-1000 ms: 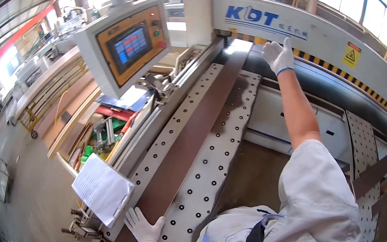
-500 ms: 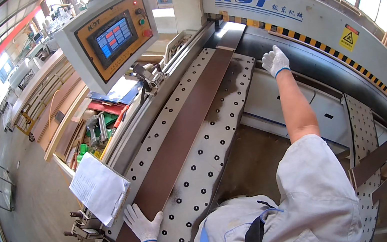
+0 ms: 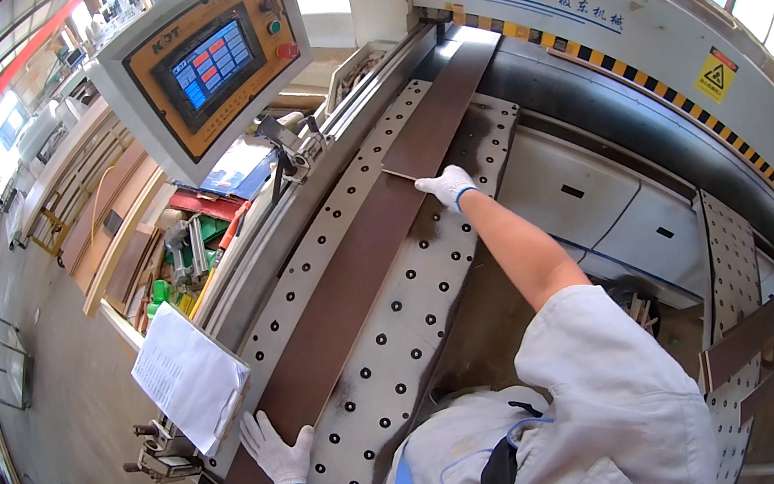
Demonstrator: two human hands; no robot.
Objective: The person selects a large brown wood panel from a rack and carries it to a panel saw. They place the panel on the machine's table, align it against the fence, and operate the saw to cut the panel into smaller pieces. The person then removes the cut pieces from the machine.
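Observation:
A long brown board (image 3: 344, 289) lies along the white, dotted machine table (image 3: 371, 396). A second brown board (image 3: 443, 116) comes out from under the machine's beam, its near end overlapping the long one. At that near end my right hand (image 3: 446, 188), in a white glove, has its fingers closed on the board's corner. My left hand (image 3: 278, 449), gloved too, rests with spread fingers on the near part of the long board, beside its right edge.
A control panel with a lit screen (image 3: 213, 72) stands at upper left, above a bin of tools and offcuts (image 3: 195, 242). Paper sheets (image 3: 187, 375) sit beside the table's left rail. The striped beam (image 3: 601, 56) crosses the far side. More brown strips (image 3: 760, 325) lie at right.
My right hand has come down from the open air near the beam onto the second board. That board's near end now reaches farther toward me. My left hand stays on the long board.

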